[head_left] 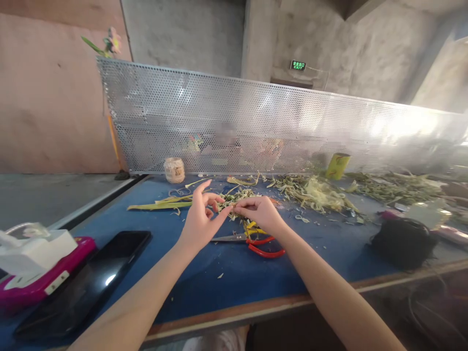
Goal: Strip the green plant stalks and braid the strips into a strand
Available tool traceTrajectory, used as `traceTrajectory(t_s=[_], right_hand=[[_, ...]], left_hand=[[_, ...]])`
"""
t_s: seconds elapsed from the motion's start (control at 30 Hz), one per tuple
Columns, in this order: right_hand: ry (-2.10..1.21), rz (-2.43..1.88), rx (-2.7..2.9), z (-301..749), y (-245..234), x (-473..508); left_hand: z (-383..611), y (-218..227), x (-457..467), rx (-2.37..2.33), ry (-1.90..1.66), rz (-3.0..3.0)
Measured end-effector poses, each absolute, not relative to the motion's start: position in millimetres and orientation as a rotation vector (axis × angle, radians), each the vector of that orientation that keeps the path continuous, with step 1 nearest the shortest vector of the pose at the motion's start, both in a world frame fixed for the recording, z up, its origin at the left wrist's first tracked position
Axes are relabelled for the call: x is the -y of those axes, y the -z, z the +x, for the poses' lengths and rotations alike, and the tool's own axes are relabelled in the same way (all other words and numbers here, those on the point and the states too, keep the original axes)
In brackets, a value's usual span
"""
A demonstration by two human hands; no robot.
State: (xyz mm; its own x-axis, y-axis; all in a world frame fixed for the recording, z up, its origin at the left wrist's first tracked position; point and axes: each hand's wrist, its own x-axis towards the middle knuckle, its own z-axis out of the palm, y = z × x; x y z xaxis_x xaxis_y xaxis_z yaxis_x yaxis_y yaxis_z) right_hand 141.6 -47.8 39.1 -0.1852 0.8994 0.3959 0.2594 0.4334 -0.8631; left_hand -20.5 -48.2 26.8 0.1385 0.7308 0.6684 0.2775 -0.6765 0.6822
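Scraps of plant (236, 196) lie tangled just beyond the fingers, left hand (198, 215) loosely spread, right hand (262, 213) bunched at its thumb; whether it grasps anything, cannot tell.

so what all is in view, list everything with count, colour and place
table: 1, blue, under the hands
scissors: 1, red handles, below the hands
yellow item: count unclear, yellow, by the scissors
long strips: several, yellow-green, left of the hands
plant shreds: uncounted, pale green, centre to right
small tub: 1, cream, back left
cylinder: 1, green, back right
phone: 1, black, front left
power strip: 1, magenta, far left
rounded object: 1, dark, right
perforated panel: 1, silver, behind
flower: 1, pink, panel's left top
exit sign: 1, green, wall
hands: left, right, bare, centre
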Motion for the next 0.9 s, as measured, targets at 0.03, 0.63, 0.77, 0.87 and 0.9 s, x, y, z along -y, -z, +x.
traceTrajectory(t_s=[0.03, 0.63, 0.77, 0.87, 0.9], right_hand=[[-0.803, -1.006, 1.707, 141.0, -38.9, 48.1], [-0.854, -0.876, 1.743, 139.5, -26.8, 41.1], [-0.888, -0.800, 1.714, 137.4, -28.8, 44.1], [-0.902, -0.771, 1.692, 135.8, -30.6, 46.6], [-0.905, -0.766, 1.692, 135.4, -31.1, 47.2]], left_hand=[[-20.1, -26.9, 46.6, -0.952, -1.528, 1.938], [-16.6, -26.9, 44.8, -0.855, -1.326, 1.653], [-16.6, -28.0, 45.4, -0.729, -1.306, 1.491], [-17.3, -28.6, 45.3, -0.665, -1.272, 1.379], [-17.6, -28.8, 45.3, -0.659, -1.262, 1.367]])
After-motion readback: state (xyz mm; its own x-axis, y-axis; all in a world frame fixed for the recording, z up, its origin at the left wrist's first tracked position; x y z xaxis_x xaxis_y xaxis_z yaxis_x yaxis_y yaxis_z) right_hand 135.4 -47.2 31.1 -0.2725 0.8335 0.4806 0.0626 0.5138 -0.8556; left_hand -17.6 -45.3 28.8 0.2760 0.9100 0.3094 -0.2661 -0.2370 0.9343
